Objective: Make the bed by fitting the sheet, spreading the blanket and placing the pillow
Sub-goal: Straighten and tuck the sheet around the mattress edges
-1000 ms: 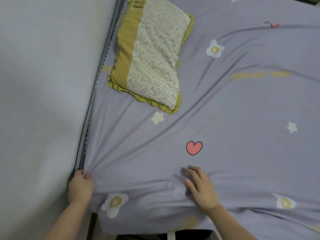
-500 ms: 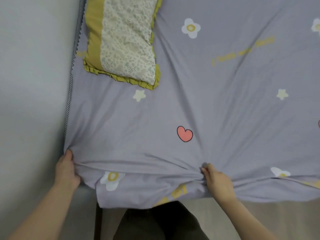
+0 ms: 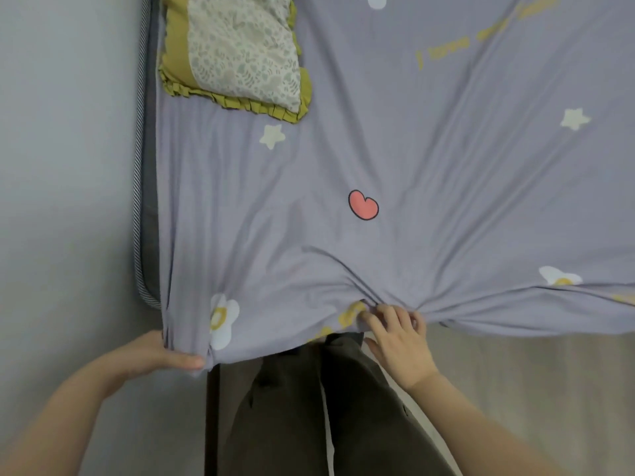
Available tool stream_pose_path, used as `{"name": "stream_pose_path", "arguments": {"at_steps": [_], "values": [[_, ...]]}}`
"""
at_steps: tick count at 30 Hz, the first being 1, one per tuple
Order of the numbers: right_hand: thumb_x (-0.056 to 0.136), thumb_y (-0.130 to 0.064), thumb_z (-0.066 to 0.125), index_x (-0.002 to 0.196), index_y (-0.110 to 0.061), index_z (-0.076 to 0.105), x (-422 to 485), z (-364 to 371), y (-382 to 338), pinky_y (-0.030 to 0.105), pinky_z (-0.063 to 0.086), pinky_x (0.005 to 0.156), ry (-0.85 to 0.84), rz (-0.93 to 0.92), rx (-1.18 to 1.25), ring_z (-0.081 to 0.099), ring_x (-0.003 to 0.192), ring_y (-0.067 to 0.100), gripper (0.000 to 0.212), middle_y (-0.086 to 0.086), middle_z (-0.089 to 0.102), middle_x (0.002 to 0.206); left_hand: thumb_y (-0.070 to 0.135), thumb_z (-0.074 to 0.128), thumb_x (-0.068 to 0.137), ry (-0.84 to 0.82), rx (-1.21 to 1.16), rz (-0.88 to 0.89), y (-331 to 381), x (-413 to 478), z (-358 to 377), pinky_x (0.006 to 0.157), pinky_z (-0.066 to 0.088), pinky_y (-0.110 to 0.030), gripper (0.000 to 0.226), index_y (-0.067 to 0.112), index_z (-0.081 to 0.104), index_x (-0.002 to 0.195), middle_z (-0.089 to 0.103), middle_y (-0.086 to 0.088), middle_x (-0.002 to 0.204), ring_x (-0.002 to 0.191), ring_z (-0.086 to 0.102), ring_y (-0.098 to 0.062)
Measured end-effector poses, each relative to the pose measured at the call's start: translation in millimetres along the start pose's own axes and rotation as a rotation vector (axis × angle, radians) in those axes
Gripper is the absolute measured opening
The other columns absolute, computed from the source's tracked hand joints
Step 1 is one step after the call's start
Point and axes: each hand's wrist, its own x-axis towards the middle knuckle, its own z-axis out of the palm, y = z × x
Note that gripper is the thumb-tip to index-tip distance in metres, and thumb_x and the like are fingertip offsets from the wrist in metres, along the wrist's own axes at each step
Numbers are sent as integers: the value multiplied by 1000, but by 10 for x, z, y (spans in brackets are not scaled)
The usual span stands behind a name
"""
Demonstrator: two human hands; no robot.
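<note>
Gathering the lilac sheet [image 3: 395, 159] at the bed's near edge, the right hand [image 3: 400, 341] bunches its hem while the left hand [image 3: 154, 352] pinches the corner nearest the wall [image 3: 62, 166]. It looks light, soft and stretchy; the hem seems the safest hold. The pillow [image 3: 237, 49] lies farther up, also wall-side.

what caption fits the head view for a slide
Both hands grip the sheet edge at the bed's foot, pillow above.
</note>
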Motion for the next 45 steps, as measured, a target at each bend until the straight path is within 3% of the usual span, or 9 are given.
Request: {"name": "stream_pose_path", "arguments": {"at_steps": [11, 16, 24, 27, 28, 29, 34, 42, 45], "values": [[68, -11, 80, 93, -22, 67, 115, -174, -57, 37, 24, 80, 88, 267, 96, 41, 95, 26, 31, 4, 56, 101, 19, 62, 92, 387, -136, 172, -238, -196, 115, 86, 42, -29, 19, 3, 70, 99, 71, -10, 96, 90, 64, -20], [83, -26, 61, 93, -24, 66, -170, -374, -239, 36, 21, 81, 211, 505, 244, 39, 97, 29, 11, 5, 41, 107, 27, 65, 88, 542, -280, 206, -413, -451, 151, 58, 47, -21, 21, 8, 68, 80, 70, 3, 66, 66, 57, -14], [81, -46, 72, 147, -32, 21, -89, -428, -778, 56, 49, 94, 202, 1605, 1665, 50, 117, 29, 85, -1, 28, 143, 18, 93, 47, 96, -136, 305, -211, -995, 278, 78, 50, -12, 64, 23, 69, 106, 74, 11, 105, 97, 67, 0], [92, -60, 43, 132, -19, 53, 104, -405, -1118, 50, 49, 93, -209, 1451, 2133, 56, 118, 27, 58, 7, 52, 140, 28, 83, 65, 263, -159, 529, -45, -1171, 359, 81, 48, -10, 40, 33, 73, 103, 75, 11, 91, 94, 66, 7], [93, -62, 38, 133, -22, 55, 185, -396, -1228, 45, 49, 91, -210, 1403, 2187, 53, 124, 25, 59, 5, 54, 140, 28, 78, 69, 331, -178, 639, 17, -1221, 393, 67, 45, -2, 30, 38, 73, 97, 72, 4, 79, 62, 52, 18], [92, -64, 36, 134, -25, 54, 278, -411, -1335, 41, 50, 87, -171, 1360, 2231, 52, 127, 21, 61, 2, 56, 139, 26, 74, 72, 411, -217, 729, 71, -1254, 413, 56, 40, 2, 28, 42, 66, 94, 66, 1, 80, 88, 31, 9], [78, -76, 47, 139, -24, 51, 602, -606, -1627, 49, 50, 93, 102, 1010, 2641, 57, 124, 26, 80, 5, 57, 138, 32, 66, 87, 575, -589, 844, 391, -1201, 305, 70, 49, -7, 9, 33, 75, 85, 73, 21, 93, 91, 67, 6], [95, -27, 57, 110, -5, 63, 1017, -918, -1853, 31, 56, 79, 440, 1161, 3093, 66, 86, 24, 27, 18, 70, 92, 13, 76, 37, -106, -1169, 549, 816, -1246, 28, 45, 55, -27, 67, -4, 72, 102, 75, -11, 74, 63, 73, -18], [91, -13, 57, 68, -14, 50, 1035, -872, -1886, 16, 27, 37, 489, 1309, 3020, 31, 37, 7, 24, -3, 36, 47, 25, 78, 68, -157, -1279, 531, 828, -1202, -48, 80, 56, -39, 69, 2, 57, 130, 68, -15, 119, 103, 69, -22]]}}
